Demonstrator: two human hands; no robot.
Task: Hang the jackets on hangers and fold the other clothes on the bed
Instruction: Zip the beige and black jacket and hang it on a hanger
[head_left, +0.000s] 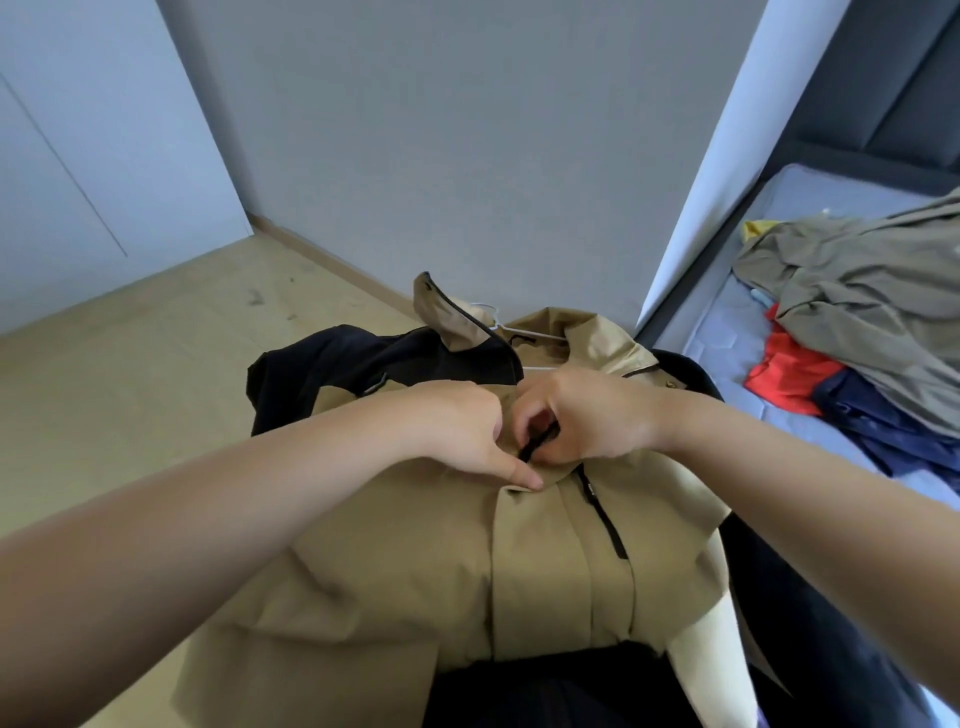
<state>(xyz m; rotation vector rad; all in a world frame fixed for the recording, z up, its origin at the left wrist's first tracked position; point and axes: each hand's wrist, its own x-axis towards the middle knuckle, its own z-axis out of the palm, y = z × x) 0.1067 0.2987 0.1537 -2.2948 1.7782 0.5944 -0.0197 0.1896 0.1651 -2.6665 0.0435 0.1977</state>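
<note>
The tan jacket (415, 571) runs lengthwise away from the person, collar farthest; left hand (467, 431) grips its front, right hand (597, 415) pinches its zipper (540, 441)

Soft even daylight, faint shadows, wide-angle bending at edges, slightly soft

Two hands are visible: the left hand (462, 431) and the right hand (597, 415). Both are bare. The left forearm (234, 519) and the right forearm (805, 483) are bare along the whole length shown, up to the frame edges. Dark fabric (545, 691) at the lower edge may be worn clothing; this cannot be confirmed.
</note>
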